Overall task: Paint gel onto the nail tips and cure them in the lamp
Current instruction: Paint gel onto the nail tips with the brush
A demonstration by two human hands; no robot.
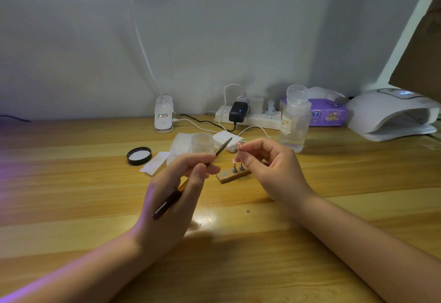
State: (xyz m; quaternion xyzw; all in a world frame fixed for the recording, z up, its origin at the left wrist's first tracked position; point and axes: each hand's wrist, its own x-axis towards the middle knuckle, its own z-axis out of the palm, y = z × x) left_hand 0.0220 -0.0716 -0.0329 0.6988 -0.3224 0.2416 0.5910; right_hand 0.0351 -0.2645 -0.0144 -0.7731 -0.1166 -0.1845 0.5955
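Right hand grip pinching nail tip, brush tip just beside

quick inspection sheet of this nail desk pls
surface: wooden table, glare patch near the middle
job's things: brush; nail tip; wooden stand; curing lamp far right
clutter: open jar, lid, bottle, tissue pack, pads
grippers: left hand grips brush; right hand pinches nail tip
cables: power strip, white and black leads behind
surroundings: desk light, grey wall
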